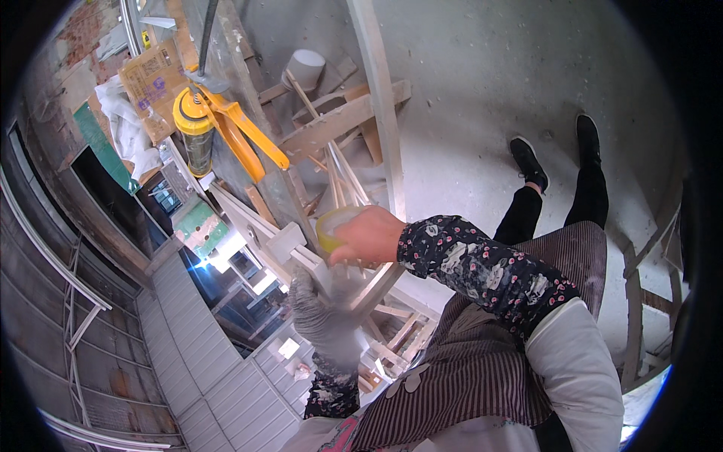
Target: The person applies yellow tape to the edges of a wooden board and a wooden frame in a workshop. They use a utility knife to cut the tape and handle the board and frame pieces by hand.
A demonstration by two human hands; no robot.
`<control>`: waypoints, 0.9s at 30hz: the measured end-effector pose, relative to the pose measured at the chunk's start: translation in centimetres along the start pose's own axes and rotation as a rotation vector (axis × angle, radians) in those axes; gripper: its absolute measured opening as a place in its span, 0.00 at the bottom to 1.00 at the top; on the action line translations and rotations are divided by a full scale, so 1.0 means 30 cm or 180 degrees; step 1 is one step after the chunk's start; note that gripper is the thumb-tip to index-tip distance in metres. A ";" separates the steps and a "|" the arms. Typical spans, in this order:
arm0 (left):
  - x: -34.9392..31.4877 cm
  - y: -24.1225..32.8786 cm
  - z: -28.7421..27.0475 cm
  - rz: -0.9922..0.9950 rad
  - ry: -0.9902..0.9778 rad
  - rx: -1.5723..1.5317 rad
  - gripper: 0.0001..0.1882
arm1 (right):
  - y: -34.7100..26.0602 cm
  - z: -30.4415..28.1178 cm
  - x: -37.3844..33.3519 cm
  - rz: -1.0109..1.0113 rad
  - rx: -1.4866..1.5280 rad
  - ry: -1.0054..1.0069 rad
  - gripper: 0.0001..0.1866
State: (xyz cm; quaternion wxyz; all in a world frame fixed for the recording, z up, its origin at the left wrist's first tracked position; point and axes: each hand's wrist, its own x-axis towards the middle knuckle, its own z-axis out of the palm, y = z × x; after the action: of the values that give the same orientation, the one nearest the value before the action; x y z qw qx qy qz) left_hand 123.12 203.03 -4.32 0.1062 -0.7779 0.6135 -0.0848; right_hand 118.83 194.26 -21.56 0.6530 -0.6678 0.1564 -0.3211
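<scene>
My right hand (370, 236), bare and in a dark floral sleeve cover, is closed around a yellowish roll of tape (328, 226). Just below and left of it, my left hand (315, 307) wears a grey knit glove, partly smeared by motion. Its fingers are bent against the end of a long white strip (310, 265), which they appear to grip. A small white block (286, 241) sits on that strip, close to both hands. The far side of the gloved fingers is hidden.
A yellow tool with a lever handle and cylinder (197, 139) stands on the bench, beside a cardboard box (153, 83) and white plastic sheeting (129, 128). Below are a white bucket (306, 68), wooden offcuts (343, 124) and thin sticks. Wooden framing (633, 328) stands at right.
</scene>
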 end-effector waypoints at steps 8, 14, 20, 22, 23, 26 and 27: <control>0.018 0.036 0.007 -0.0589 -0.0308 0.0144 0.31 | -0.033 -0.015 0.023 0.0101 -0.0050 -0.0299 0.26; 0.011 0.032 0.001 -0.0730 -0.0220 -0.0593 0.35 | -0.044 -0.045 0.045 0.0195 -0.0263 -0.0370 0.21; -0.171 0.095 -0.083 -0.0584 -0.0008 -0.1424 0.29 | -0.066 -0.082 0.042 0.0197 -0.0453 -0.0505 0.16; -0.226 0.146 -0.066 -0.0803 -0.0400 -0.2444 0.26 | -0.085 -0.089 0.053 0.0268 -0.0507 -0.0540 0.14; -0.246 0.169 -0.043 -0.1446 -0.0871 -0.3118 0.24 | -0.097 -0.094 0.054 0.0313 -0.0545 -0.0611 0.14; -0.230 0.202 0.101 -0.3827 0.0290 -0.5827 0.21 | -0.126 -0.104 0.061 0.0569 -0.0814 -0.0785 0.14; -0.231 0.211 0.138 -0.3393 0.0585 -0.5747 0.21 | -0.132 -0.099 0.061 0.0629 -0.0897 -0.0799 0.15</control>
State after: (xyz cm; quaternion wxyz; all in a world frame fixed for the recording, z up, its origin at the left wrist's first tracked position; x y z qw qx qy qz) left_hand 116.66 208.60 -10.03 -0.6109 -0.7281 0.0330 0.3093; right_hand 117.49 191.20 -17.47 0.5958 -0.7688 0.1819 -0.1447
